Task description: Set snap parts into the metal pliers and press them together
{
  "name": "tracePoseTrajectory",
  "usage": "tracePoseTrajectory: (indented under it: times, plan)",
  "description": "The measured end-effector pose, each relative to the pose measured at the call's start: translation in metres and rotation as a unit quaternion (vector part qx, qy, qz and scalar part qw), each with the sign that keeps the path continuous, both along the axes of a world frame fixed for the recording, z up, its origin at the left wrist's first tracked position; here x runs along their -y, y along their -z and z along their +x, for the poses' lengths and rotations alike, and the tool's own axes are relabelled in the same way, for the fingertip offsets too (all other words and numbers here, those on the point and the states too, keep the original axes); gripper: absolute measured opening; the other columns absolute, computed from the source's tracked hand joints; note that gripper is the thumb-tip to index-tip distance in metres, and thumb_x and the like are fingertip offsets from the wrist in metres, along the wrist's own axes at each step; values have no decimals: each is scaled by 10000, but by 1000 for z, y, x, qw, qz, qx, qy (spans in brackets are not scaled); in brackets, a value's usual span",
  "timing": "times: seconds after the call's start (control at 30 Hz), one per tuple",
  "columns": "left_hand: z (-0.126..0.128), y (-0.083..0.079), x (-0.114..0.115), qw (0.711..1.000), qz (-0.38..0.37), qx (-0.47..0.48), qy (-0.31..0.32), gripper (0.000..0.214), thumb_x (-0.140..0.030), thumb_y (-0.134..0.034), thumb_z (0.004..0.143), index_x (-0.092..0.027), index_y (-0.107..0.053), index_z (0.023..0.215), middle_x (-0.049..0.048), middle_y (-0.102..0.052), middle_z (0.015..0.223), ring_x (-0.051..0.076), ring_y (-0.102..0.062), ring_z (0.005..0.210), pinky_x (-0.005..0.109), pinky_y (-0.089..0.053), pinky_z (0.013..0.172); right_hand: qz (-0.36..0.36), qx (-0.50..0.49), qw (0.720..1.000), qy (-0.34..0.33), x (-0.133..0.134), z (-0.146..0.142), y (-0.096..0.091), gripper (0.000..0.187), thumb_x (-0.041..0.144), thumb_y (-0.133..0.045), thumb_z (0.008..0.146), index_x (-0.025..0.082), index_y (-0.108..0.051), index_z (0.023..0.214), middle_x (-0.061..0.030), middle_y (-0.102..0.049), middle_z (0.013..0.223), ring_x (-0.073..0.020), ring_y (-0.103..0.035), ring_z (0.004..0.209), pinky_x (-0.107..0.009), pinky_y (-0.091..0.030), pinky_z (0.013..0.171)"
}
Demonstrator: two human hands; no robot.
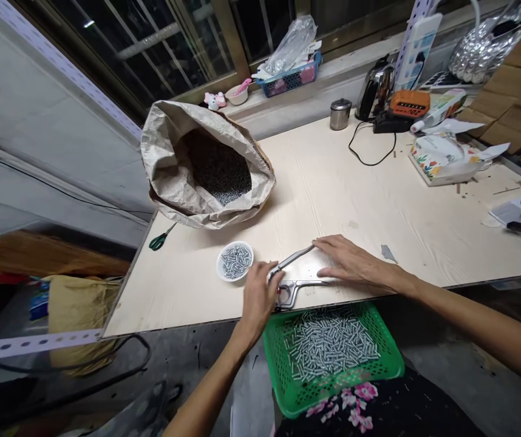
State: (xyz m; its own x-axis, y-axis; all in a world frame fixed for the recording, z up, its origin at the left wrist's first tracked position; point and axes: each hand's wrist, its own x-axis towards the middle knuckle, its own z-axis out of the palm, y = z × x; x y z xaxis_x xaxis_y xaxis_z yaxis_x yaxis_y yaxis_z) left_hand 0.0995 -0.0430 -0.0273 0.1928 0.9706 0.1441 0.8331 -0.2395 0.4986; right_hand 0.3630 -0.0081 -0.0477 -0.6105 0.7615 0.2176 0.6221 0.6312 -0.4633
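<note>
Along the front edge of the table surface [379, 206], a metal hand tool [297, 284] lay w/ its L end nearest the worker's L. hand [259, 294]. Fingers and thumb of this hand were curled at that end; whether they pinched a small part could not be told, as the fingertips were partly hidden. R. hand [351, 262] was spread, thumb well apart from the fingers, its foremost fingertips at the free end of the tool's raised upper arm [293, 259]; the lower arm pointed R, along the same edge.

Just L of the L. hand, set back from the front edge: white bowl [219, 266] w/ small metal pins [237, 262]. Below the front edge, at the worker's lap: green basket [283, 388], its floor covered w/ a heap of similar pins.

Toward the back L corner stood an open paper sack [164, 145], w/ a mass of small metal pieces [226, 185] inside; nr. the L edge, green-handled scissors [157, 243]. By the back edge: lidded metal canister [340, 115] & kettle [372, 91]. Toward the back R corner: tissue pack [445, 159].
</note>
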Motion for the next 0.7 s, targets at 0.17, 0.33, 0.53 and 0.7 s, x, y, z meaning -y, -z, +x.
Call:
tracePoseTrajectory:
  times: [0.17,0.33,0.53,0.7]
  plan:
    - [-23,-5,18,978,-174,-49,-106,397,-466,-532,824,-154,-643,606,34,-600,638,163,-543,650,260,-358,596,-15,15,1000,-11,24,-16,6,308,335,-555,892,173,-567,1153,-96,-582,1011,-223,-497,926,-350,-417,788]
    - [-7,-1,6,940,-324,-51,-96,315,-406,-613,727,-153,-617,540,-9,-548,504,134,-518,546,245,-283,527,21,27,999,8,33,-45,27,142,199,-488,920,201,-626,953,-46,-579,857,-185,-478,806,-311,-342,701]
    - [-11,-15,2,952,-231,-193,-51,173,-201,-576,766,-122,-660,637,53,-613,687,167,-556,664,259,-335,576,64,12,996,60,17,-42,38,193,197,-438,941,194,-624,891,-47,-584,834,-184,-480,796,-307,-329,687]
    - [-7,-40,49,979,-112,-159,56,165,-220,-537,871,-161,-678,808,55,-624,829,182,-580,792,277,-425,682,65,-11,995,69,11,-31,35,227,241,-404,960,199,-625,937,-53,-595,847,-187,-501,790,-316,-359,691]
